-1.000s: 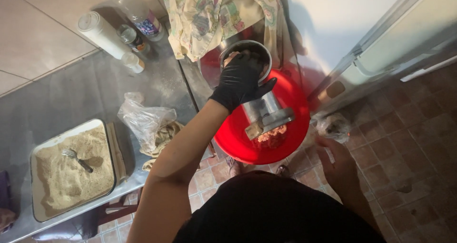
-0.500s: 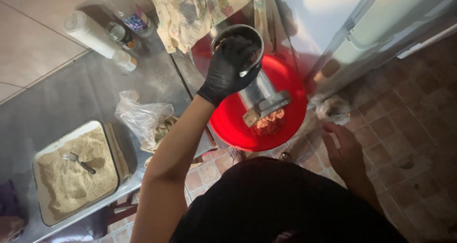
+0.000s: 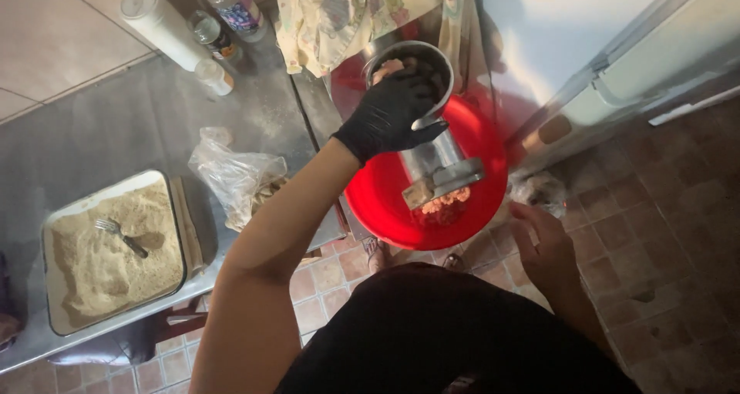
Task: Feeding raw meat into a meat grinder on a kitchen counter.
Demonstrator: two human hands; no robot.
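Breadcrumbs fill the white tray [image 3: 54,224] at the far left of the grey counter [image 3: 100,124], with a fork [image 3: 119,236] lying in them. Just right of the tray sits a crumpled clear plastic bag [image 3: 231,174]. Behind it, against the wall, stand a white cylinder container [image 3: 162,28] and a few small bottles [image 3: 212,35], and a patterned cloth [image 3: 347,16] hangs further right. My left hand [image 3: 389,112], in a black glove, lies over the round metal hopper [image 3: 420,55] of the meat grinder [image 3: 435,163], fingers bent together and pressing down into the opening. Under the grinder's outlet a red basin [image 3: 378,193] holds a small heap of pink minced meat [image 3: 441,207]. My right hand [image 3: 547,247] is bare and hangs beside the basin's right rim, fingers loosely curled around nothing, just below a crumpled clear bag [image 3: 539,190] lying there.
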